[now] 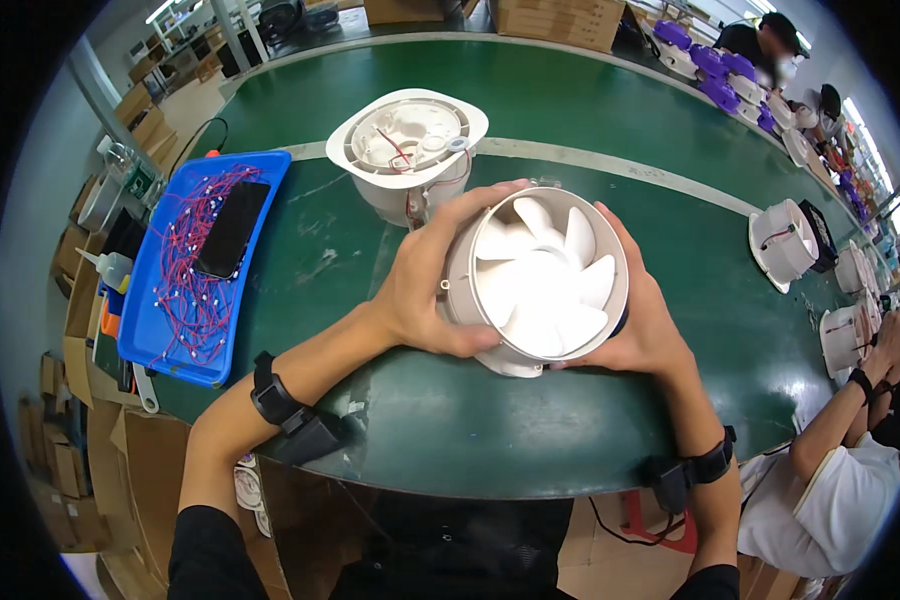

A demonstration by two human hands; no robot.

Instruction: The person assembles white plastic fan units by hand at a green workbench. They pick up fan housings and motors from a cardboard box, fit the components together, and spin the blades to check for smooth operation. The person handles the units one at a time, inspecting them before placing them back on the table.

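A round white fan housing [478, 283] is held between my two hands above the green table, its white fan blades [545, 270] facing up toward me. My left hand [425, 280] wraps the housing's left side, thumb along the lower rim. On the opposite side my right hand [645, 310] grips it, with part of the fingers hidden behind the wall. Just beyond my left hand stands a white plastic base [407, 135] with an open top; red wires show inside it and down its side.
At the left, a blue tray [182, 371] holds tangled red wires [185, 270] and a black phone [233, 230]. More white housings [782, 245] stand at the right, near a co-worker's hands [885, 345]. Purple and white parts [715, 75] line the far right. Cardboard boxes [560, 22] sit at the back.
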